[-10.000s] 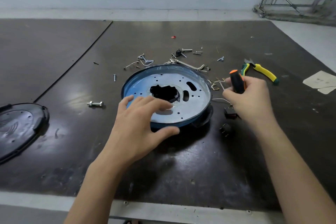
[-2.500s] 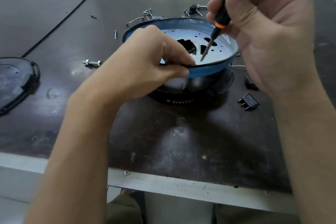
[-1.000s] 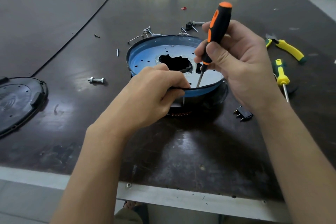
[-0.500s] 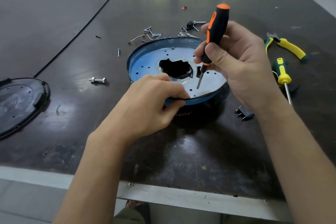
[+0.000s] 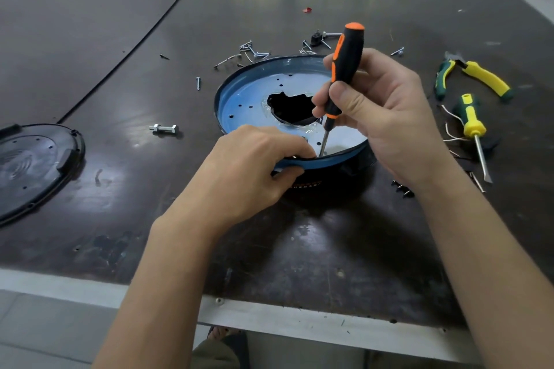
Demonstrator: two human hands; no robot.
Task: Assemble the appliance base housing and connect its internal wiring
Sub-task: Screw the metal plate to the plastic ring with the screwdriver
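The right hand (image 5: 389, 120), gripping the orange-and-black screwdriver (image 5: 347, 51), is bringing its tip down mid-frame, beside the left hand (image 5: 248, 171) pinching the round blue housing (image 5: 245, 99) — likely starting a screw.

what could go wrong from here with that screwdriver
The tip of the orange screwdriver sits right beside the fingertips of the left hand, which pinches the blue housing rim; a slip could jab them. The housing rests on a black part beneath, so pressure from the right hand might rock it.

left hand (image 5: 250, 171) pinching, right hand (image 5: 386, 120) gripping
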